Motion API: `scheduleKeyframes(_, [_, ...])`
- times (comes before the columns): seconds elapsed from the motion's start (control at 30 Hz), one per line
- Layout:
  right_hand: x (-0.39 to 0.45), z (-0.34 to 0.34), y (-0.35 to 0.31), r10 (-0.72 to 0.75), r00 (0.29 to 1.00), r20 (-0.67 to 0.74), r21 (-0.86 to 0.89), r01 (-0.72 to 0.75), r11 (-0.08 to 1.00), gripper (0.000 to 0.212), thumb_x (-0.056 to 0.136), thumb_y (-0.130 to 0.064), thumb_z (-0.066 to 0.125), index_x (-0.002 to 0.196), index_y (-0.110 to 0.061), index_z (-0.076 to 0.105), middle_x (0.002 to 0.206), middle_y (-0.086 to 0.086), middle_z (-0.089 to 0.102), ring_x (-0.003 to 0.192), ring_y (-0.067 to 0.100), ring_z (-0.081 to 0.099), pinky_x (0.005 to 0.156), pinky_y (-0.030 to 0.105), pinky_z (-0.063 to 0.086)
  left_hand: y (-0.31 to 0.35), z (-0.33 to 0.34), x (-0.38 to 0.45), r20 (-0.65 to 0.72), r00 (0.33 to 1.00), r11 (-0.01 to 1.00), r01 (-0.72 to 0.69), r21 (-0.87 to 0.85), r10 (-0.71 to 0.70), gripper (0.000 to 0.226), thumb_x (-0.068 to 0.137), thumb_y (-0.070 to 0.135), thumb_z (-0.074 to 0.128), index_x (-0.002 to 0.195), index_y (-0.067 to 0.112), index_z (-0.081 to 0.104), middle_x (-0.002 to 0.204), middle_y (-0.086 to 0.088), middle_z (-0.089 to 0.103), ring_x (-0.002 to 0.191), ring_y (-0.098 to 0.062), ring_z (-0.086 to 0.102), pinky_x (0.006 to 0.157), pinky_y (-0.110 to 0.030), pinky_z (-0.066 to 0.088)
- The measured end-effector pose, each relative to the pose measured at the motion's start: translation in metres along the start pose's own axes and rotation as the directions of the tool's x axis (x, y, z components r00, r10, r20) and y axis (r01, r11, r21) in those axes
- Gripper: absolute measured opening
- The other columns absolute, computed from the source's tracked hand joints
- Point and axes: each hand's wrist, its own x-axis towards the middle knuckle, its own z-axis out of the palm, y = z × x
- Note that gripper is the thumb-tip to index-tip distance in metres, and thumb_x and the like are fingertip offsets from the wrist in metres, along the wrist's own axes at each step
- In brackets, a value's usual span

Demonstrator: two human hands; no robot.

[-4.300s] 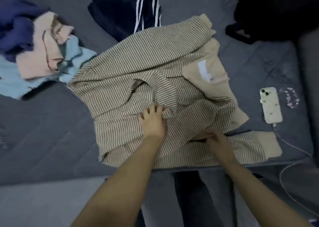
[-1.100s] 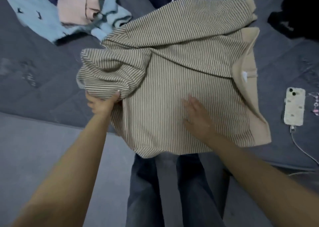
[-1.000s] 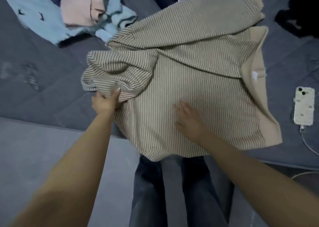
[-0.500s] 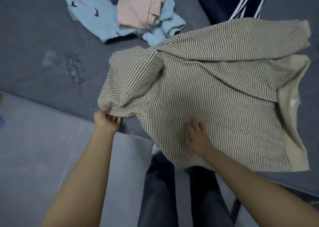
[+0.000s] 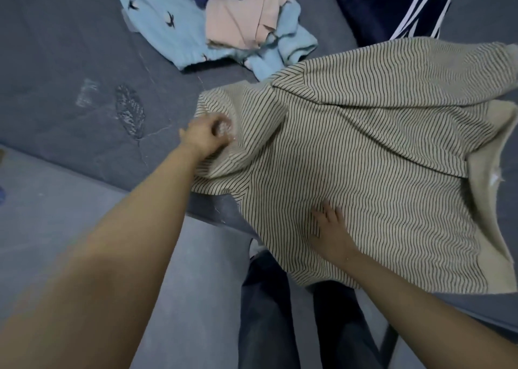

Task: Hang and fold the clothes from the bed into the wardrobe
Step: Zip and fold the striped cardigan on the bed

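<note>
Early: left hand (image 5: pixel 206 136) grips beige black-striped knit sweater (image 5: pixel 364 155) at grey bed (image 5: pixel 70 88) edge, right hand (image 5: pixel 332 232) flat on it; blue-pink clothes pile (image 5: pixel 224 24) untouched.

Matt ribbed-knit cloth sweater (image 5: pixel 364 172) on matt grey fabric bed (image 5: pixel 70 88)

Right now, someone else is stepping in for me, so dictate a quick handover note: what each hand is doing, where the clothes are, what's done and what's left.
Left hand: grip closed on a bunched fold at the left side of the striped sweater.
Right hand: flat, fingers straight, pressing the sweater's lower middle.
The sweater lies on the bed, its near edge hanging past the bed's edge; the fold is only partly made.
Waiting on the bed: light blue garment, pink garment, navy garment with white stripes.
Left: finish this fold, do the rest, move everything to the wardrobe, which is not in view.
</note>
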Motion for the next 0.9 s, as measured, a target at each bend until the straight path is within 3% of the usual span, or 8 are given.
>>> scheduleKeyframes(0.13, [0.001,-0.005,-0.008,0.032,0.999,0.039,-0.023,-0.031,0.999,0.073,0.100,-0.033,0.048,0.156,-0.019,0.003,0.161,0.006,-0.020,0.146,0.034,-0.022,0.119,0.047,0.003,-0.011,0.006,-0.001,0.049,0.999,1.000,-0.006,0.012,0.005,0.012,0.092,0.029,0.065,0.096,0.018,0.062,0.099,-0.004,0.062,0.109,-0.030,0.056,0.106,-0.041,0.035])
scheduleKeyframes(0.3, [-0.003,-0.001,-0.018,0.085,0.996,0.031,-0.057,-0.083,0.995,0.079,0.098,-0.035,0.051,0.155,-0.018,-0.001,0.159,0.006,-0.025,0.145,0.036,-0.023,0.118,0.050,0.012,-0.028,-0.005,-0.004,-0.004,0.993,0.941,0.109,-0.320,-0.116,0.102,0.080,0.046,0.076,0.153,0.030,0.007,0.154,-0.017,0.022,0.139,-0.035,0.032,0.114,-0.048,0.028])
scheduleKeyframes(0.47, [0.006,0.014,-0.025,0.151,0.988,-0.026,-0.122,-0.153,0.981,0.082,0.095,-0.039,0.052,0.153,-0.014,-0.001,0.158,0.009,-0.028,0.145,0.038,-0.022,0.117,0.050,0.024,-0.016,0.013,0.019,-0.090,0.994,0.998,0.070,0.002,-0.069,0.044,0.093,0.054,0.054,0.121,0.020,0.048,0.128,-0.014,0.050,0.113,-0.035,0.054,0.080,-0.039,0.041])
scheduleKeyframes(0.57, [0.011,0.021,-0.023,0.161,0.985,-0.067,-0.186,-0.171,0.968,0.084,0.094,-0.040,0.050,0.153,-0.015,-0.004,0.157,0.009,-0.030,0.145,0.038,-0.022,0.115,0.050,0.028,-0.028,0.006,0.018,-0.293,0.946,0.884,-0.017,-0.467,-0.136,0.014,0.093,0.029,0.058,0.095,0.016,0.056,0.101,-0.012,0.058,0.092,-0.026,0.056,0.078,-0.038,0.044])
scheduleKeyframes(0.67, [0.009,0.025,-0.019,0.156,0.986,-0.058,-0.181,-0.164,0.970,0.086,0.094,-0.041,0.051,0.153,-0.016,-0.007,0.156,0.007,-0.033,0.144,0.036,-0.025,0.116,0.050,0.027,-0.072,-0.039,0.000,-0.468,0.754,0.591,-0.133,-0.796,-0.462,0.028,0.081,0.009,0.059,0.067,0.023,0.039,0.072,0.002,0.046,0.074,-0.013,0.043,0.069,-0.031,0.037])
scheduleKeyframes(0.8, [0.007,0.019,-0.015,0.103,0.995,-0.010,-0.118,-0.104,0.988,0.086,0.094,-0.038,0.052,0.154,-0.018,-0.005,0.157,0.005,-0.031,0.144,0.035,-0.025,0.118,0.051,0.015,-0.125,-0.060,-0.028,-0.129,0.699,0.301,0.128,-0.945,-0.703,0.022,0.083,-0.005,0.045,0.074,0.015,0.047,0.124,-0.008,0.054,0.091,-0.023,0.056,0.081,-0.032,0.047])
scheduleKeyframes(0.83, [0.007,0.017,-0.015,0.094,0.996,-0.003,-0.087,-0.094,0.992,0.085,0.094,-0.038,0.053,0.155,-0.019,-0.004,0.158,0.004,-0.029,0.145,0.034,-0.025,0.118,0.051,0.011,-0.128,-0.056,-0.033,-0.041,0.727,0.330,0.260,-0.907,-0.686,0.018,0.089,-0.004,0.044,0.082,0.011,0.051,0.092,-0.015,0.046,0.093,-0.029,0.059,0.082,-0.035,0.050])
scheduleKeyframes(0.9, [0.006,0.012,-0.012,0.064,0.998,0.009,-0.026,-0.064,0.998,0.083,0.095,-0.039,0.053,0.155,-0.020,-0.001,0.159,0.005,-0.025,0.146,0.033,-0.023,0.119,0.049,0.003,-0.118,-0.049,-0.043,-0.049,0.751,0.510,0.398,-0.763,-0.659,0.016,0.097,0.007,0.046,0.108,0.001,0.056,0.127,-0.026,0.056,0.097,-0.032,0.058,0.087,-0.041,0.050])
